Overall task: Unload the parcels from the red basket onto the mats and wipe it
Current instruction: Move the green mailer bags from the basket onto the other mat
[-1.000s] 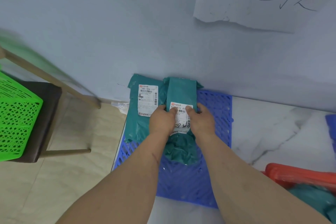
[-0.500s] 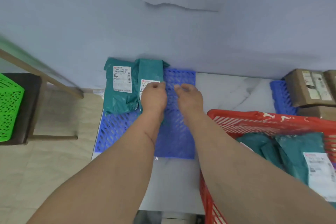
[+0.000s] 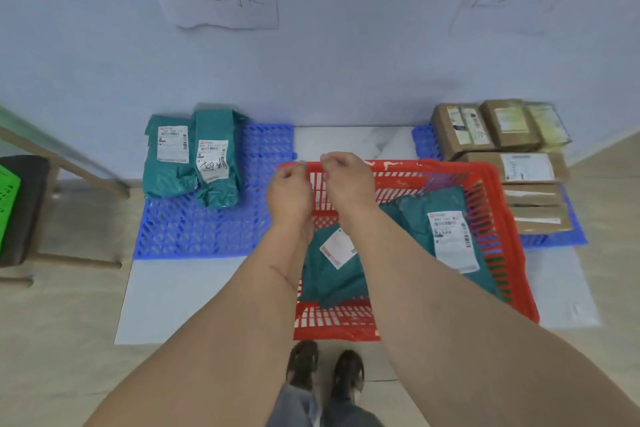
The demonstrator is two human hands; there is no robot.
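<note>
Both my hands are up over the far-left corner of the red basket [image 3: 498,191], holding nothing. Left hand [image 3: 289,192] has fingers curled in loosely, empty; right hand [image 3: 346,184] same, fingers bent down w/ nothing in them, just beside the left one. Basket sits on the pale floor slab right in front of my feet, w/ two teal parcels inside: one w/ a big label [image 3: 446,218] on the right side, another [image 3: 332,274] partly under my forearms. On the left blue mat [image 3: 207,232], two teal parcels lie side by side at the back edge near the wall: one [image 3: 166,156] on the left & one [image 3: 216,159] touching it on the right. Right blue mat [image 3: 424,142] carries brown cardboard boxes [image 3: 485,128], stacked close together.
</note>
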